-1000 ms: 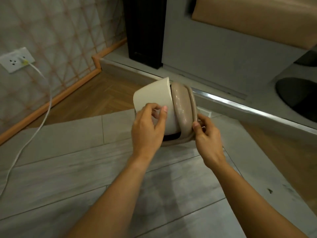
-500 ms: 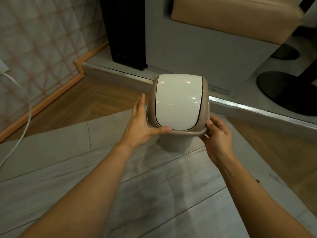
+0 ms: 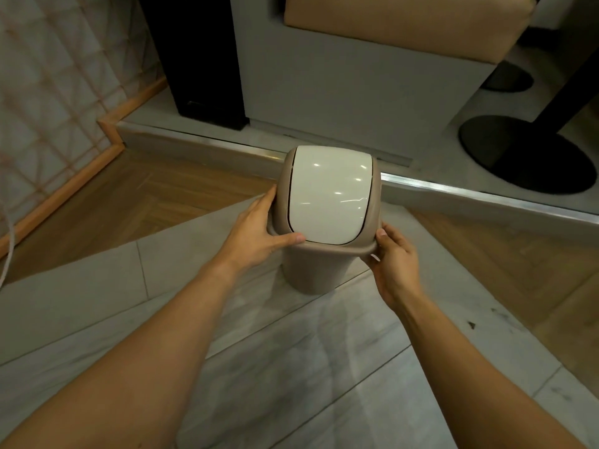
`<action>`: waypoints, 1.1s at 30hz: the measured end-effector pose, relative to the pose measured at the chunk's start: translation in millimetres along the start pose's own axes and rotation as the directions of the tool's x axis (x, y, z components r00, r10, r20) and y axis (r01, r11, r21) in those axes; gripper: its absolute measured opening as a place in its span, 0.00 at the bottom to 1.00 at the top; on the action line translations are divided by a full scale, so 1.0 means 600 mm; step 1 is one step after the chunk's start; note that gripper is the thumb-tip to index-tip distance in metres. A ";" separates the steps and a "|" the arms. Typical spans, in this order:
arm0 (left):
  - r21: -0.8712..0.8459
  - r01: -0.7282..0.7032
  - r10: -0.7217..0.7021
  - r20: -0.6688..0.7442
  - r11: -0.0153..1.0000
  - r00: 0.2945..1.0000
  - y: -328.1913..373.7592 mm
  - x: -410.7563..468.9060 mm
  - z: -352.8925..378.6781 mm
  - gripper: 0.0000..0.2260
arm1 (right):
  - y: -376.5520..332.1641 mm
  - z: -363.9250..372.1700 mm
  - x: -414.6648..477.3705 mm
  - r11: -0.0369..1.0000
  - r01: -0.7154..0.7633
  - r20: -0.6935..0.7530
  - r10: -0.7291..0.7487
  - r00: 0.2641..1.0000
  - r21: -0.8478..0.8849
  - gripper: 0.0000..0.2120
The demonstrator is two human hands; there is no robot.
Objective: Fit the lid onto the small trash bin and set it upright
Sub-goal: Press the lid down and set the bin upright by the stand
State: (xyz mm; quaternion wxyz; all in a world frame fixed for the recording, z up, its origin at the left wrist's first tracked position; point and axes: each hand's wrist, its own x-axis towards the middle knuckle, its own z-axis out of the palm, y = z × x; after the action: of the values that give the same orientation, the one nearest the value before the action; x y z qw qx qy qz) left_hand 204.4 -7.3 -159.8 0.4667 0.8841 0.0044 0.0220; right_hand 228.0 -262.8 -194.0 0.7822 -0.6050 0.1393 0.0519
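**Both hands on the lid rim of the standing bin**

The fingers (image 3: 269, 202) of the left hand (image 3: 256, 231) are stretched flat along the left side of the lid (image 3: 327, 196), and the thumb lies across the front edge of the rim, so this hand presses on the lid more than it closes around it. The fingers of the right hand (image 3: 393, 254) are curled under the front right corner of the rim, with the thumb on top, so they pinch the rim there. Both forearms are bare and reach in from the bottom of the view.

The lid is taupe with a glossy cream swing flap in the middle, and it sits on top of the small trash bin (image 3: 311, 273). The bin body is the same taupe colour. It stands upright on the floor (image 3: 227, 367), on pale grey tiles. I cannot tell if the lid is fully seated all around.

Just behind the bin a metal strip (image 3: 486, 192) runs along a raised step. Wood flooring (image 3: 129, 196) lies to the left of the tiles. Behind the step there are a black panel (image 3: 201, 59), a grey block with a tan cushion (image 3: 405, 21), and a round black base (image 3: 525, 153) at the right. A white cable (image 3: 8, 251) hangs at the left edge.
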 end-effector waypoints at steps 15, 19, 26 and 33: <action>0.034 0.084 -0.084 0.009 0.996 0.996 -0.004 -0.006 0.006 0.61 | 0.024 -0.033 -0.025 0.489 0.387 0.169 -0.431 0.886 -0.782 0.43; 0.029 0.057 -0.057 0.011 0.998 0.998 -0.005 -0.021 0.020 0.66 | 0.022 -0.019 -0.028 0.353 0.455 0.291 -0.427 0.856 -0.818 0.59; -0.020 0.065 -0.065 0.002 0.998 0.998 0.001 -0.023 0.031 0.58 | 0.042 -0.011 -0.023 0.373 0.408 0.313 -0.291 0.904 -0.833 0.54; -0.017 0.031 -0.031 0.014 0.999 0.999 -0.008 -0.009 0.034 0.53 | 0.038 -0.004 -0.014 0.336 0.416 0.309 -0.328 0.893 -0.845 0.53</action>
State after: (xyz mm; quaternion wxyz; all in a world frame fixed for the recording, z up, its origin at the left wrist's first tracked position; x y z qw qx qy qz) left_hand 200.0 -21.7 -175.4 0.4744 0.8801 0.0146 0.0086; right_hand 213.7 -258.1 -213.6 0.3358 -0.9374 -0.0843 -0.0372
